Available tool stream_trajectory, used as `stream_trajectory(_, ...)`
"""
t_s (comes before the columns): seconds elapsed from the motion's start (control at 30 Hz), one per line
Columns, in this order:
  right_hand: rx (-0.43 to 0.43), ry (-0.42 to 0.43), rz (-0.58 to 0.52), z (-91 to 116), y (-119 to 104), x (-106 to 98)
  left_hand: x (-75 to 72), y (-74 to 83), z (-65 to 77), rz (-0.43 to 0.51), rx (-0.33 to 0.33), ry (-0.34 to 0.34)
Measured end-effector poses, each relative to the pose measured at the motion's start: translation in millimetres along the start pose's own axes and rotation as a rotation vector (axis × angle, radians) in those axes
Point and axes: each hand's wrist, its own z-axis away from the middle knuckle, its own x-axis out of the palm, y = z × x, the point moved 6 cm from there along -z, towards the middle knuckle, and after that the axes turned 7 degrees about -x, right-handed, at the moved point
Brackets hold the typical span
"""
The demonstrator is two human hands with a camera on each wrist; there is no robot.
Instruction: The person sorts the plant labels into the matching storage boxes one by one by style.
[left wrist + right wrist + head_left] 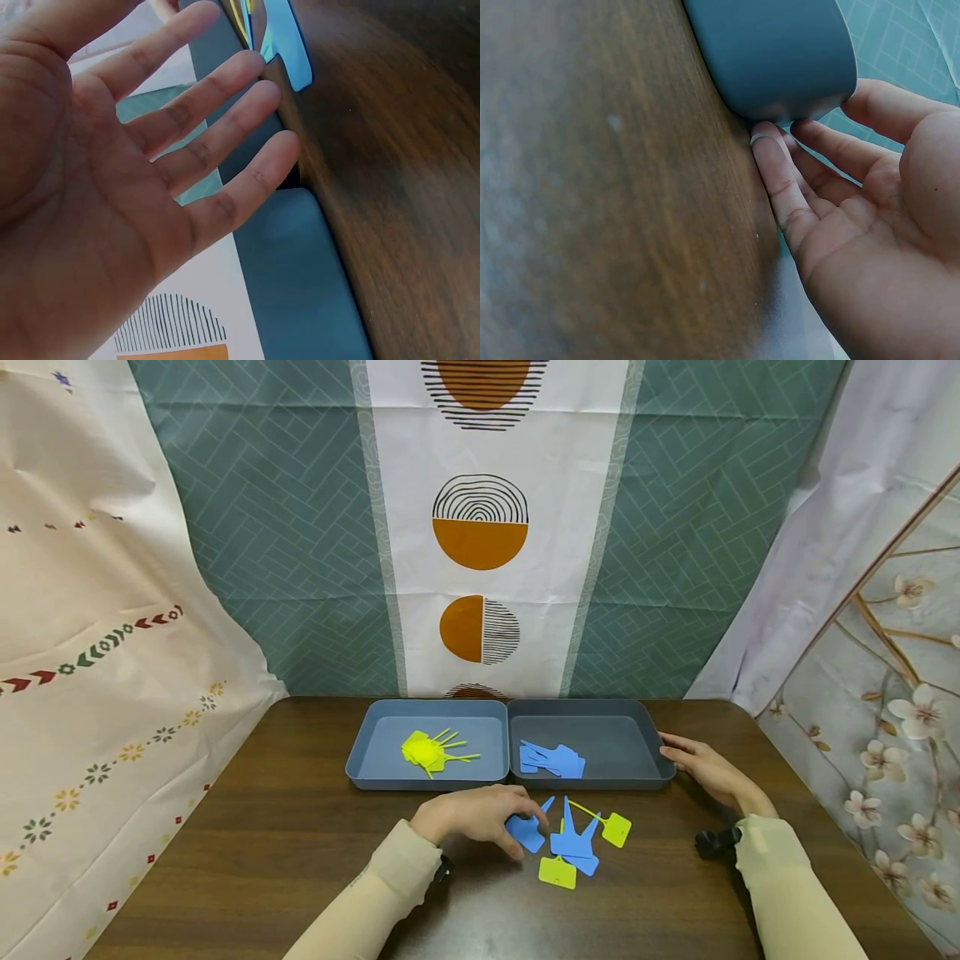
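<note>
My left hand (480, 814) hovers at a blue T-shaped plant label (527, 833) on the table, its fingers spread and slightly bent in the left wrist view; whether a fingertip touches the label I cannot tell. Beside it lie more blue plant labels (576, 845), overlapping, with a yellow plant label (557, 872) in front and another yellow label (617, 830) to the right. My right hand (705, 768) rests its fingertips against the outer corner of the dark grey tray (645, 727); the right wrist view shows those fingers (780, 176) mostly straight.
A blue-grey tray (375, 727) adjoins the dark one on its left and holds a pile of yellow labels (427, 750). Blue labels (555, 762) lie heaped in the dark tray. Behind the brown wooden table (247, 852) hangs a patterned curtain (300, 527).
</note>
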Motion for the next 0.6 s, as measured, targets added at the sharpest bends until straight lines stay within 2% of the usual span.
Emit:
stream_trajectory(0.33, 0.003, 0.0, -0.002, -0.4, -0.8, -0.3, 3.5, -1.8, 0.0, -0.064, -0.039, 0.045)
stream_trajectory(0.6, 0.009, -0.004, 0.003, 0.2, 0.5, -0.1, 8.2, -0.1, -3.9, -0.186, -0.056, 0.106)
